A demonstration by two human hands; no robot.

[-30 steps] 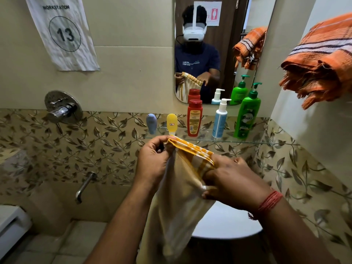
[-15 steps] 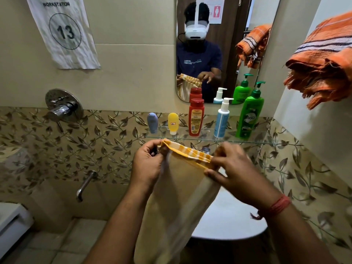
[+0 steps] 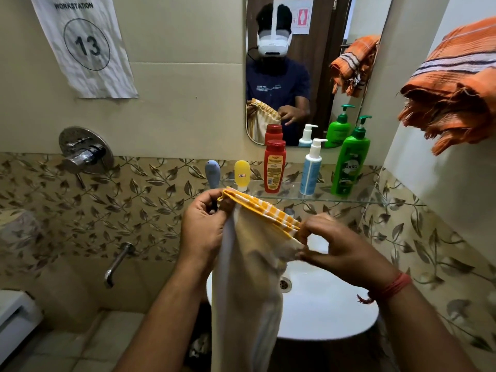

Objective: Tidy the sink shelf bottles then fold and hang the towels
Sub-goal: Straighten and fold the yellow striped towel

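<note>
A beige towel with a yellow-and-white striped border point(image 3: 252, 269) hangs in front of me over the white sink point(image 3: 322, 307). My left hand point(image 3: 206, 224) pinches its top left corner. My right hand point(image 3: 335, 245) pinches the border's right end, slightly lower. On the glass shelf point(image 3: 357, 198) behind stand a grey-blue tube point(image 3: 212, 173), a yellow tube point(image 3: 242, 175), a red bottle point(image 3: 274, 165), a light blue pump bottle point(image 3: 311, 167) and a green pump bottle point(image 3: 350, 159), in a row. An orange striped towel point(image 3: 453, 87) hangs bunched at the upper right.
A mirror point(image 3: 332, 30) above the shelf reflects me and the towels. A chrome shower valve point(image 3: 84, 154) and a spout point(image 3: 118, 264) stick out of the leaf-patterned tile wall on the left. A white appliance corner point(image 3: 13, 315) sits at the lower left.
My right hand has slid right along the striped border and dropped a little, stretching the towel's top edge wider. My left hand stays on its corner.
</note>
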